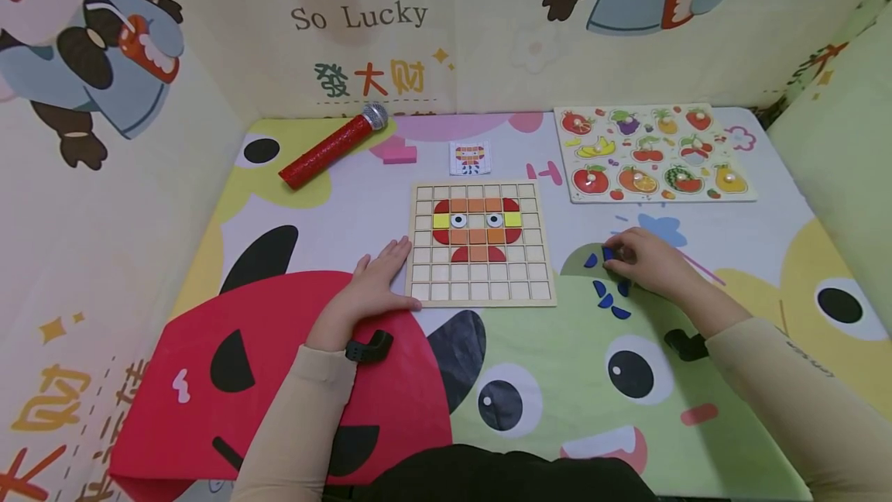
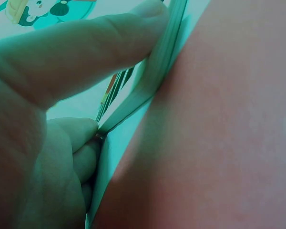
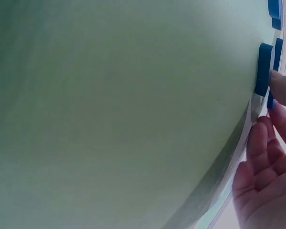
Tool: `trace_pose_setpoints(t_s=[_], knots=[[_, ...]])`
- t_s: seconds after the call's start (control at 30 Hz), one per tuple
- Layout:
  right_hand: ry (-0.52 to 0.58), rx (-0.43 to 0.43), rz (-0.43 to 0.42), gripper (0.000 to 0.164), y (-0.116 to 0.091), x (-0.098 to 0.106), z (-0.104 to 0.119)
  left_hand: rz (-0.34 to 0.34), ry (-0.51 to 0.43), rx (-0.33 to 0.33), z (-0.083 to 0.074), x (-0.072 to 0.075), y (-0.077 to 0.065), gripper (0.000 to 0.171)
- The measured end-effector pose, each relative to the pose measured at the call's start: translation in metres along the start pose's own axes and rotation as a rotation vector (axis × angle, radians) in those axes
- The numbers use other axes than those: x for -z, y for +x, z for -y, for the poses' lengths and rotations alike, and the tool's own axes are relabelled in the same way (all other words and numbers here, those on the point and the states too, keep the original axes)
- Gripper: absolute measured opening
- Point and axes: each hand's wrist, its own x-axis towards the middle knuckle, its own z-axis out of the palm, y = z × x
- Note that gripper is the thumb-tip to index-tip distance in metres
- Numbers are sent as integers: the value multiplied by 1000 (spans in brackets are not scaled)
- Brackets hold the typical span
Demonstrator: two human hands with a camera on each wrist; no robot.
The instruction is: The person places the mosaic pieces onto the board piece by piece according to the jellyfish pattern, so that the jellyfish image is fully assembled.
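Note:
My right hand [image 1: 648,260] pinches a small dark blue piece [image 1: 608,252] between thumb and finger, low over the tablecloth. Around it lie several loose blue semicircle pieces [image 1: 606,300]; one is partly hidden by the hand. Blue pieces [image 3: 263,69] also show beside the fingertips in the right wrist view. To the left, a square wooden grid board [image 1: 481,290] bears red, orange and yellow pieces and two eye pieces, set out like a face with a red-and-orange shape below. My left hand [image 1: 369,289] rests along its left edge, fingers extended and thumb at the lower corner.
A small pattern card [image 1: 470,158] lies behind the board, with pink blocks [image 1: 399,155] to its left. Farther left is a red microphone [image 1: 327,149]. A fruit puzzle board [image 1: 655,153] lies at the back right. Printed cloth walls [image 1: 488,45] enclose the table.

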Motion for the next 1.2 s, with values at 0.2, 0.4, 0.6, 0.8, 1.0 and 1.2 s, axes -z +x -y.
trace_pose_setpoints(t_s=[0.2, 0.4, 0.6, 0.8, 1.0, 1.2], knots=[[67, -16, 0, 40, -1, 2, 9, -3, 2, -1, 0, 0, 1, 108], [66, 69, -49, 35, 2, -6, 34, 2, 1, -2, 0, 0, 2, 108], [73, 107, -16, 33, 11, -15, 70, 3, -6, 6, -1, 2, 3, 108], [113, 143, 43, 32, 20, -26, 99, 0, -9, 9, -1, 1, 3, 108], [125, 188, 110, 31, 28, -41, 115, 5, -9, 6, 0, 0, 3, 109], [57, 206, 140, 29, 34, -50, 120, 6, -5, 2, 2, 0, 2, 109]])
